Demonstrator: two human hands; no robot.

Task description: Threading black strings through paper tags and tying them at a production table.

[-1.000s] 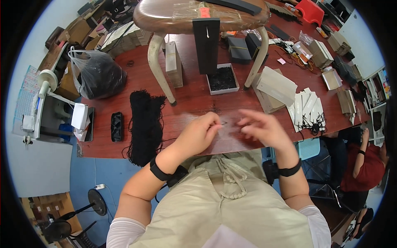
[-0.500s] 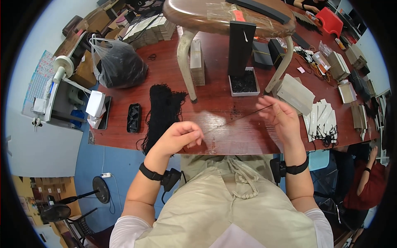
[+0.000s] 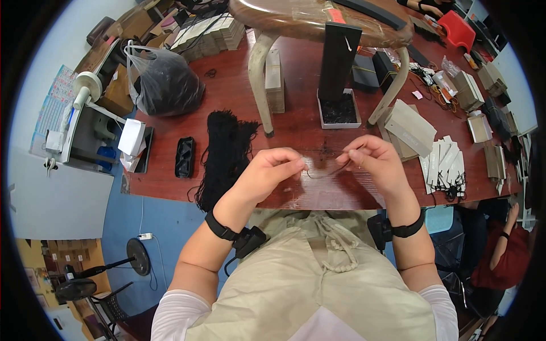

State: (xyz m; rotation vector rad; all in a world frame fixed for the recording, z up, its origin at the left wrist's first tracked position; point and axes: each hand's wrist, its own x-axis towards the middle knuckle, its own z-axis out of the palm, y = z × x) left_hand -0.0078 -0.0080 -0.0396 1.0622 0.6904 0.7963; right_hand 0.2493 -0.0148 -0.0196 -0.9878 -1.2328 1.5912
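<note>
A thin black cord (image 3: 323, 176) hangs in a slack curve between my two hands, above the table's front part. My left hand (image 3: 280, 169) pinches one end between thumb and fingertips. The other end sits in the pinch of my right hand (image 3: 372, 161), its fingers curled. Just left of my left hand lies a thick bundle of black cords (image 3: 224, 153). Right of my right hand, a pile of white tags with black cords (image 3: 445, 165) rests beside several grey-beige card pieces (image 3: 410, 128). Ahead stands a small white box of tiny black pieces (image 3: 339, 109).
A brown stool (image 3: 318, 20) stands on the red-brown table (image 3: 227, 74), with a black upright board (image 3: 338, 62) at its front. A black tray (image 3: 185, 157) and a bulging plastic bag (image 3: 165, 79) sit to the left. Another person in a red top (image 3: 506, 256) is at the right.
My hands have come closer together, the left moving right and up. The cord, stretched straight before, now sags between them.
</note>
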